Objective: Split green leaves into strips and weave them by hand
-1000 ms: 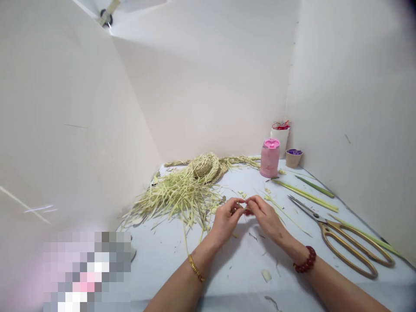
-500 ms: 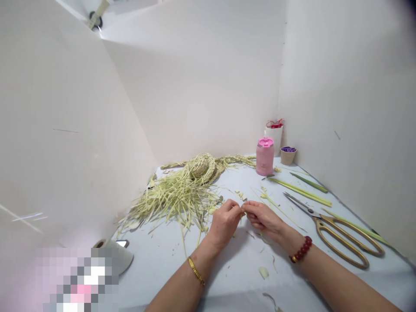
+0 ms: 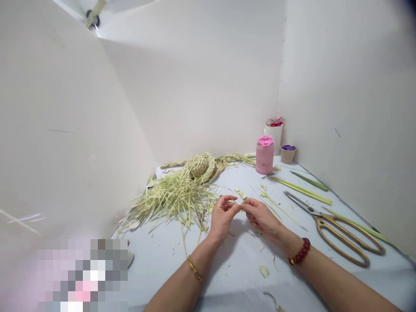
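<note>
Both hands meet fingertip to fingertip over the middle of the table. On my left hand (image 3: 222,219) the index finger is lifted away from the thumb, and the thumb's tip points at my right fingertips. My right hand (image 3: 260,217) is closed in a pinch; what it holds, if anything, is too small to make out. Just beyond the hands lie small pale plant scraps (image 3: 241,194). A loose heap of pale green plant strips (image 3: 172,197) spreads to the left of my left hand, with a coiled braid (image 3: 199,165) of similar strips behind it.
Large scissors (image 3: 334,225) with gold handles lie right of my right hand. Beyond them are long green stalks (image 3: 302,190) and a green leaf piece (image 3: 308,181). A pink bottle (image 3: 265,156), a white cup (image 3: 274,134) and a small tan cup (image 3: 287,155) stand at the back. White walls enclose the table.
My left index finger has lifted away from the thumb, opening the left hand's pinch. My right hand stays pinched in nearly the same place.
</note>
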Tool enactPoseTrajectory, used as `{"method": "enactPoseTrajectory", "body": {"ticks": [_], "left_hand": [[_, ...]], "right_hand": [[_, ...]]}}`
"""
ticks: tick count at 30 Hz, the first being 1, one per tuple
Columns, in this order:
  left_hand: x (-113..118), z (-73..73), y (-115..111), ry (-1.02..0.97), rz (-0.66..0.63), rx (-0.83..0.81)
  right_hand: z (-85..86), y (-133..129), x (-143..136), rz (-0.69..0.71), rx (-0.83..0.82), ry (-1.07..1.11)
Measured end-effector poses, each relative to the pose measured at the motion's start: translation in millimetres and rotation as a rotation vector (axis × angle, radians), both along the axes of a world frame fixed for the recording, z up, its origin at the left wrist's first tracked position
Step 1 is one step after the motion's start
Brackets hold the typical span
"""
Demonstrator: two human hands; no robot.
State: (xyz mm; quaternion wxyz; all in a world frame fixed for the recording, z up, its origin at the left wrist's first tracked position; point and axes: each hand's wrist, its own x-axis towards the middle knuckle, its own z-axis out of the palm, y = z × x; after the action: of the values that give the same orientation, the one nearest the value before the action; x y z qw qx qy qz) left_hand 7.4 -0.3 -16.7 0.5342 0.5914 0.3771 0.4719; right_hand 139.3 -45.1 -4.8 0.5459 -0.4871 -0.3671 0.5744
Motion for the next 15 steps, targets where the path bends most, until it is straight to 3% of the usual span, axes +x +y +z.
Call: {"method": "enactPoseTrajectory", "body": {"ticks": [5, 11, 15], "left_hand": [[0, -1.3, 3, -0.134, -0.036, -0.247], [-1, 6.1, -1, -0.261, -0.186, -0.335], [0, 7.5, -3, -0.172, -0.141, -0.31]], "right_hand": [[-0.6, 3, -2, -0.078, 0.088, -0.181], [-11.2, 7, 3, -0.101, 0.109, -0.2], [-14.9, 7, 3, -0.124, 0.166, -0.247]]}}
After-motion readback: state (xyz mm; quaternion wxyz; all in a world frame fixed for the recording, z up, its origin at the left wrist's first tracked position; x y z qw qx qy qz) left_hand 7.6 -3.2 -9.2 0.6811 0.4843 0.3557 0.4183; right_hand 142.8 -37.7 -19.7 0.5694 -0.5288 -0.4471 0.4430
